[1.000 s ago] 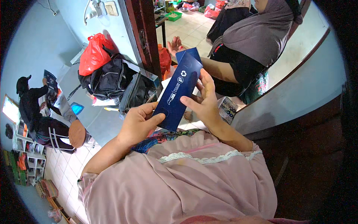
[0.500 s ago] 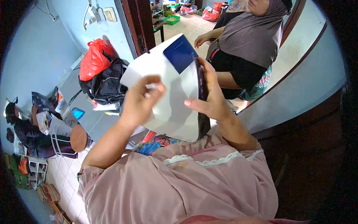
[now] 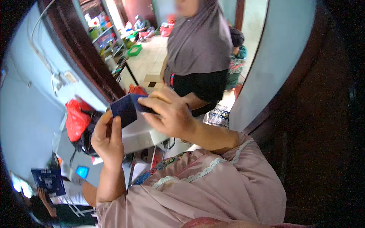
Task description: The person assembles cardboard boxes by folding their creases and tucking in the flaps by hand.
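Note:
Raised in front of me is a sheet of thin card (image 3: 138, 137), white on one side and dark blue on the other, partly folded like a box. My left hand (image 3: 108, 138) pinches its left edge, thumb against a dark blue panel (image 3: 124, 107). At the right end, the fingers of my right hand (image 3: 171, 114) are bent over another blue flap. The white part hangs below, between my hands, and its right side is partly behind my right hand.
A person in a grey headscarf (image 3: 199, 41) stands close ahead, near the doorway frame (image 3: 81, 49). To the left, a red plastic bag (image 3: 78, 119) rests on a black bag on a grey table. Another person's hand (image 3: 43, 195) holds a dark blue printed sheet (image 3: 47, 181).
The card has turned from a broad white face to an edge-on view with blue panels showing. Both hands shifted left, and my left hand now grips the edge. The view has swung right.

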{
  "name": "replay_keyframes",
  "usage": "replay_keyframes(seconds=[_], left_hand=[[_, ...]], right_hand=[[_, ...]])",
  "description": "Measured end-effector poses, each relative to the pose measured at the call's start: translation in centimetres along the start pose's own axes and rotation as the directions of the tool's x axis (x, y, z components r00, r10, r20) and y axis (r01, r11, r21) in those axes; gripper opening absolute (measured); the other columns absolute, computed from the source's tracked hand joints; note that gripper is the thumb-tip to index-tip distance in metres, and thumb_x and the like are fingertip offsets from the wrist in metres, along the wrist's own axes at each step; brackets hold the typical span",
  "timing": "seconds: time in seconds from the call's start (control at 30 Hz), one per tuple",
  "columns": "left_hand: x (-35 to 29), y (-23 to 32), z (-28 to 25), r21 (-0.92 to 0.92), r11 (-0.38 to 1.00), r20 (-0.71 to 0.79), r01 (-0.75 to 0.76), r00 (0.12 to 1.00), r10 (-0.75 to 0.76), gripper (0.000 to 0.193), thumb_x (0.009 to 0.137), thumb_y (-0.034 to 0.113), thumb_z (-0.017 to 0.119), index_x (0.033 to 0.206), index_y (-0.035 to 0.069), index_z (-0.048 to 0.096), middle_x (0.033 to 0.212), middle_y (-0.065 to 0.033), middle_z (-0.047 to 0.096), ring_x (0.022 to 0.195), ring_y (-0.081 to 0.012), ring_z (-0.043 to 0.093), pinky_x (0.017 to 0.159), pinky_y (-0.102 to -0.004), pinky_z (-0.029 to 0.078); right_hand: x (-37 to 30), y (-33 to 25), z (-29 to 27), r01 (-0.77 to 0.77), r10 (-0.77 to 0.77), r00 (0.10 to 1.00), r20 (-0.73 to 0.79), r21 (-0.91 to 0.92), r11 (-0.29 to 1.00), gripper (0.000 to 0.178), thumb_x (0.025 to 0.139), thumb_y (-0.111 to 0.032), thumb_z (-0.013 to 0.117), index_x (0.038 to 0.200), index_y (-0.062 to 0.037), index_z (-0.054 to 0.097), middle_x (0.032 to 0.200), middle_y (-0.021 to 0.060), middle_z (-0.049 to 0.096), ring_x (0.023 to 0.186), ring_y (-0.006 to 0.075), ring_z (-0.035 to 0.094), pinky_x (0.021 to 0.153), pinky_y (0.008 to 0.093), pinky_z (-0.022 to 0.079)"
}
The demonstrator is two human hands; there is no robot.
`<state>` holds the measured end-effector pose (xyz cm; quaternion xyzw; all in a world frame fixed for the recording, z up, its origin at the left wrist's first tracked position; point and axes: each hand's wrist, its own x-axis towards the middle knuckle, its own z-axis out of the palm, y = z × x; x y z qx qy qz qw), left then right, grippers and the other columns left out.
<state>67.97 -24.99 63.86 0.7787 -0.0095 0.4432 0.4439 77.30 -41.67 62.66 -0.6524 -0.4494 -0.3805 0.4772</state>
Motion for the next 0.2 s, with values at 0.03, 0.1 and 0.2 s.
replay_keyframes(seconds=[0.03, 0.1, 0.2], left_hand=[[-0.4, -0.3, 0.4, -0.032, 0.999, 0.008, 0.01, 1.0, -0.01, 0.02, 0.086, -0.001, 0.062, 0.105, -0.006, 0.062, 0.092, -0.0054, 0.066, 0.083, -0.0092, 0.059, 0.076, -0.0227, 0.048], [-0.7, -0.9, 0.9, 0.183, 0.983, 0.088, -0.032, 0.996, 0.016, 0.025, 0.086, -0.002, 0.062, 0.11, -0.007, 0.06, 0.096, -0.0072, 0.065, 0.084, -0.0112, 0.06, 0.078, -0.0242, 0.048], [-1.6, -2.4, 2.5, -0.043, 0.996, 0.13, -0.072, 0.989, 0.077, 0.032, 0.086, 0.002, 0.064, 0.116, -0.004, 0.058, 0.102, -0.0127, 0.066, 0.095, -0.0156, 0.06, 0.087, -0.0259, 0.045]], right_hand=[[0.1, 0.0, 0.2, -0.003, 0.003, 0.999, -0.035, 0.01, 1.0, 0.021, 0.071, -0.006, 0.07, 0.09, -0.0023, 0.064, 0.083, 0.0114, 0.059, 0.075, 0.0296, 0.058, 0.069, 0.0385, 0.046], [0.2, 0.2, 0.4, -0.016, 0.016, 0.997, -0.076, 0.0, 1.0, 0.013, 0.073, -0.007, 0.071, 0.08, -0.004, 0.06, 0.079, 0.0105, 0.059, 0.072, 0.0299, 0.059, 0.068, 0.0385, 0.046], [-0.3, 0.1, 0.5, -0.086, 0.086, 0.996, -0.01, -0.053, 0.995, 0.018, 0.073, -0.019, 0.072, 0.081, -0.0067, 0.061, 0.08, 0.0097, 0.06, 0.076, 0.0303, 0.061, 0.068, 0.04, 0.045]])
